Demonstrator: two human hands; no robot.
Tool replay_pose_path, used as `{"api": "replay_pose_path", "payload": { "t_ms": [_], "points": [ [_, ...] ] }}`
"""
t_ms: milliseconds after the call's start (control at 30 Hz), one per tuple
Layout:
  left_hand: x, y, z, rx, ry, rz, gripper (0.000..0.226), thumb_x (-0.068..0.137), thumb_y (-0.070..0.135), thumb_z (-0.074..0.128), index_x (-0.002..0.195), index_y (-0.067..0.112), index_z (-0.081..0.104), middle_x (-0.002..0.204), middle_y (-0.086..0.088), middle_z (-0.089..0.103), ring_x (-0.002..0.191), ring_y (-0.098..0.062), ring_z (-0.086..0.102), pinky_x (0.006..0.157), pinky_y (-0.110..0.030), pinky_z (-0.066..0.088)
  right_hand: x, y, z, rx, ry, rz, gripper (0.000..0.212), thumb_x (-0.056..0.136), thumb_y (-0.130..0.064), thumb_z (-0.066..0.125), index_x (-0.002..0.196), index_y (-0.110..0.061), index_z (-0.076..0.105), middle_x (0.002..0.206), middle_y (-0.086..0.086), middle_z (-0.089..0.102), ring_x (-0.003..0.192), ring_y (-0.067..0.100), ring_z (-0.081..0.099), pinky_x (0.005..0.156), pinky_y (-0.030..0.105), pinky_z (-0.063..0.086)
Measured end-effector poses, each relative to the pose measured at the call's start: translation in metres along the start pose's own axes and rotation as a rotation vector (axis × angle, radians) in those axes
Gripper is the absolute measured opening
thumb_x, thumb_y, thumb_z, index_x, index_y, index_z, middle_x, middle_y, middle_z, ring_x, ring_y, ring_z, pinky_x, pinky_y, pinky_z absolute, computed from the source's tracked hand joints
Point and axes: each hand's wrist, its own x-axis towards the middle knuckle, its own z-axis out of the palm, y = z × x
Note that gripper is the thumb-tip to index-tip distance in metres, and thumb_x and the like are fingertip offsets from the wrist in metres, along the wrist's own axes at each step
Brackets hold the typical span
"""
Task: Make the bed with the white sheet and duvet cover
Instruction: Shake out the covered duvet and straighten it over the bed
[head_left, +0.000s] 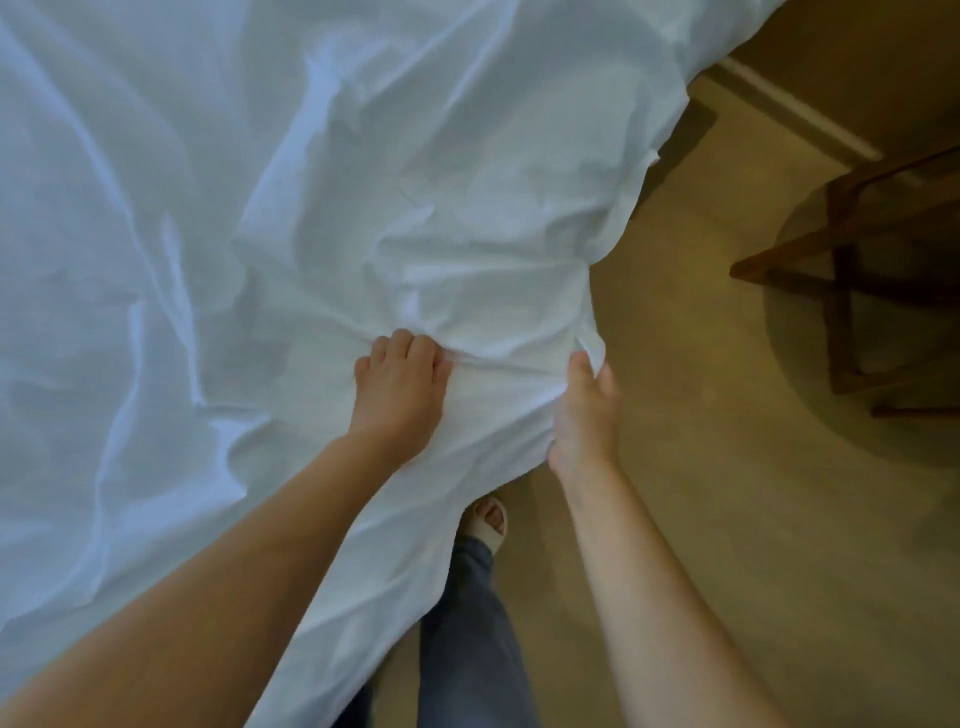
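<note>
Rumpled white bedding (260, 234), thin and creased into long soft folds, covers the bed and hangs over its near edge. The left hand (400, 387) lies knuckles-up on it, fingers curled round a bunched ridge. The right hand (584, 410) pinches the hanging hem, fingers closed on the cloth. Beside the bed are beige carpet (701, 519) and a round glass tabletop (810, 415) on dark wooden legs.
</note>
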Motion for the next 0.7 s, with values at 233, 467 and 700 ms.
{"api": "replay_pose_path", "payload": {
  "t_ms": [233, 467, 700],
  "points": [
    [0.002, 0.037, -0.103, -0.413, 0.497, -0.082, 0.006, 0.099, 0.015, 0.036, 0.097, 0.010, 0.039, 0.065, 0.007, 0.035, 0.064, -0.021, 0.035, 0.061, -0.024, 0.021, -0.056, -0.051, 0.000, -0.005, -0.201, -0.158, 0.005, 0.093, -0.019, 0.056, 0.089, -0.018, 0.055, 0.078, -0.001, 0.062, 0.069, 0.014, 0.059, 0.062, 0.029, 0.049],
    [0.053, -0.039, -0.098, 0.065, 0.118, -0.226, 0.033, 0.098, 0.036, 0.042, 0.115, 0.009, 0.047, 0.108, -0.021, 0.062, 0.100, -0.040, 0.058, 0.079, -0.039, 0.039, -0.034, 0.002, 0.057, -0.329, -0.262, 0.000, 0.090, 0.055, -0.051, 0.081, 0.130, -0.020, 0.041, 0.127, -0.001, 0.055, 0.113, 0.016, 0.057, 0.096, 0.040, 0.050],
    [0.066, -0.044, -0.046, 0.085, -0.040, -0.104, 0.039, 0.097, 0.045, 0.040, 0.110, 0.009, 0.046, 0.119, -0.015, 0.057, 0.106, -0.036, 0.055, 0.079, -0.041, 0.037, -0.014, 0.001, 0.084, -0.278, -0.015, 0.000, 0.022, 0.083, 0.006, 0.047, 0.076, -0.012, 0.057, 0.072, -0.004, 0.056, 0.073, 0.016, 0.057, 0.060, 0.022, 0.044]
  ]
}}
